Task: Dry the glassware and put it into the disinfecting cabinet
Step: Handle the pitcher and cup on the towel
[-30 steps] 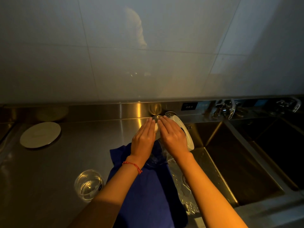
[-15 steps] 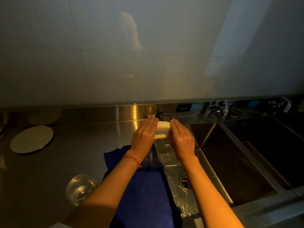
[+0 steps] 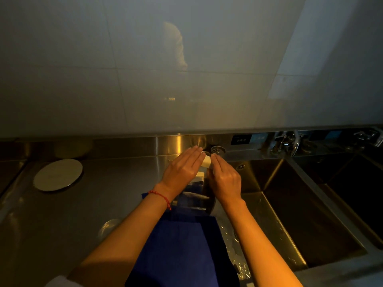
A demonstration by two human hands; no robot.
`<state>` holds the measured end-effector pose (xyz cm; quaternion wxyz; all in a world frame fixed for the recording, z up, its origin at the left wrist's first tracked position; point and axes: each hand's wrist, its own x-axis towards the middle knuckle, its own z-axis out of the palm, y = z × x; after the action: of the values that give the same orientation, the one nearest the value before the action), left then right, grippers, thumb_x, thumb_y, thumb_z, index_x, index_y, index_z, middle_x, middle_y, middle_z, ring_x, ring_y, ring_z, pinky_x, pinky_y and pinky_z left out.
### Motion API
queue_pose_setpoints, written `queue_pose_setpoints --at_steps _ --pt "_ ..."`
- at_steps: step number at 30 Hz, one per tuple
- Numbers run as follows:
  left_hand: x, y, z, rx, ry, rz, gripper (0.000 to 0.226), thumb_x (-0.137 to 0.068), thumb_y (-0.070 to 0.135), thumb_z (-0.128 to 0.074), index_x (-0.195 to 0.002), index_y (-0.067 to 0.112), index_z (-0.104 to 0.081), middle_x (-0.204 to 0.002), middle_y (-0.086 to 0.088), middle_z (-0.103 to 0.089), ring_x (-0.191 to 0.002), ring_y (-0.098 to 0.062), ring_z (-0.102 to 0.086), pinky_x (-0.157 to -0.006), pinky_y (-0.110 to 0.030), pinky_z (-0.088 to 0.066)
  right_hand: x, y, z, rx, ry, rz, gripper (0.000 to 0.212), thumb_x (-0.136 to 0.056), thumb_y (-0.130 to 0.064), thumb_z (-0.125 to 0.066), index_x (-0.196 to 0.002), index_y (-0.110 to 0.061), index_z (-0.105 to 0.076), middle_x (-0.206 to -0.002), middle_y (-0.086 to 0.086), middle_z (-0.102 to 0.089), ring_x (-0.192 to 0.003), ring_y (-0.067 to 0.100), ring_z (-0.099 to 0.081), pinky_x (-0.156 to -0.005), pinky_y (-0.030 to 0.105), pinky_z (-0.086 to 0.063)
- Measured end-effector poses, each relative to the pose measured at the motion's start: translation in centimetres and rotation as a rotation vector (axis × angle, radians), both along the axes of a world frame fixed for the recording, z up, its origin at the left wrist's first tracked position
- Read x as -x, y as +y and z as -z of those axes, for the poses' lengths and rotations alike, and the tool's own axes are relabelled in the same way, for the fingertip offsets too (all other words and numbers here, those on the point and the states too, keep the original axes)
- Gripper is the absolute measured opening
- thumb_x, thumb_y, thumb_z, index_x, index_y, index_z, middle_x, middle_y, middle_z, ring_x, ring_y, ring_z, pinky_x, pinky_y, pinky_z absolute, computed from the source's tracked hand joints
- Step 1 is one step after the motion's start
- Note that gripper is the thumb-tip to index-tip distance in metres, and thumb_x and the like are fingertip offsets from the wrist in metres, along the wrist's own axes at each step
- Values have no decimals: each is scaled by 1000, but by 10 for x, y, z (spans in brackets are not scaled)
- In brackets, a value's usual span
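Note:
A clear glass jar [image 3: 191, 200] with a white part [image 3: 206, 161] at its far end is held over the edge of the counter. My left hand [image 3: 182, 169] and my right hand [image 3: 224, 179] press flat against its two sides, fingers straight and pointing away from me. A dark blue cloth [image 3: 182, 247] lies under the jar and runs toward me. A second clear glass bowl [image 3: 108, 226] stands on the steel counter to the left, partly hidden by my left forearm.
A round white plate [image 3: 58, 175] lies at the back left of the steel counter [image 3: 103, 193]. Deep sink basins [image 3: 300, 204] open to the right, with taps [image 3: 290, 141] behind them. A drain strainer [image 3: 218, 149] sits by the backsplash.
My hands drew apart around the white part, then closed in again on the jar's sides. The jar now shows between my wrists, nearer to me.

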<state>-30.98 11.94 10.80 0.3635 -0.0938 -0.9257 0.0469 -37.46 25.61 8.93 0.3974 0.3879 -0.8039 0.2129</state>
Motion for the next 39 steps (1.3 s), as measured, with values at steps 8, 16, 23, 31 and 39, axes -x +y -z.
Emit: queue_pose_setpoints --at_steps 8,16,23,31,39 --pt "-12 -16 1 33 2 -20 60 -50 1 -85 -107 1 -66 -109 -18 -67 -102 -28 -65 -88 -36 -50 -11 -28 -7 -1 -48 -57 35 -66 -10 -80 -98 -4 -68 -93 11 -72 -77 17 -70 -61 21 -55" --pt "-23 -30 3 -111 41 -140 59 -53 -1 -85 -108 -4 -64 -108 -22 -66 -100 -31 -65 -82 -40 -55 -23 -48 -6 41 -151 -63 36 -63 -11 -82 -94 -2 -66 -84 10 -71 -64 16 -68 -49 19 -51" --pt "-40 -44 11 -209 53 -211 65 -49 -8 -84 -110 -7 -61 -109 -25 -65 -98 -34 -65 -78 -43 -55 -37 -67 4 57 -214 -74 37 -61 -11 -82 -93 -4 -65 -80 9 -69 -63 18 -68 -48 21 -52" --pt "-49 -62 6 -114 53 -207 65 -44 -10 -85 -106 -6 -63 -106 -23 -66 -96 -32 -66 -76 -39 -55 -49 -89 -1 1 -249 -23 37 -63 -17 -82 -94 -6 -66 -81 7 -70 -59 15 -66 -45 19 -49" --pt "-55 -74 1 0 13 -140 65 -42 -5 -87 -103 -5 -66 -104 -22 -68 -96 -29 -67 -80 -37 -55 -59 -111 -13 -128 -374 -11 39 -72 -15 -77 -106 -3 -62 -82 13 -69 -55 21 -65 -45 27 -49"
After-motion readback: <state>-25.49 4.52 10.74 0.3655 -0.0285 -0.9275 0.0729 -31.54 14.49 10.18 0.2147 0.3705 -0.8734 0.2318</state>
